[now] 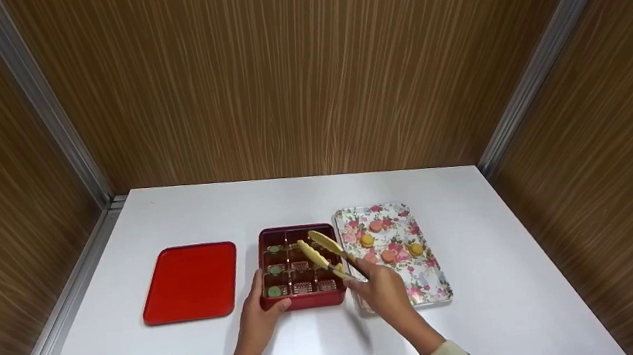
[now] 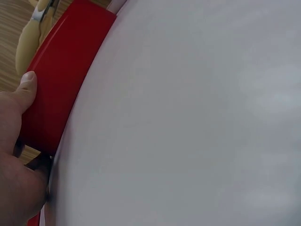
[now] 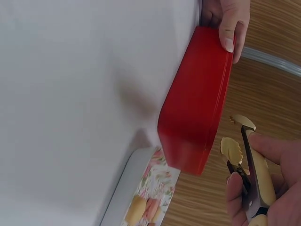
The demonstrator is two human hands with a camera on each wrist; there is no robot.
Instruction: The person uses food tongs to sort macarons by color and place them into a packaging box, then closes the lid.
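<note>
A dark red box (image 1: 312,301) with a divided brown insert stands mid-table. Green macarons (image 1: 274,291) lie in its left column of compartments. My left hand (image 1: 256,322) grips the box's near left corner, thumb on the front wall and fingers along the left side; the left wrist view shows that thumb against the red wall. In my right hand (image 1: 386,295) is a pair of tongs (image 1: 314,255) with cream tips, held over the box's right part. The tips stand apart, and I see nothing between them in the right wrist view.
Right of the box lies a floral tray (image 1: 431,290) with several pink macarons (image 1: 376,226) and yellow macarons (image 1: 416,249). A flat red lid or tray (image 1: 192,281) lies to the left. Wood-grain panels (image 1: 283,87) enclose the white table (image 1: 500,299) at the back and sides.
</note>
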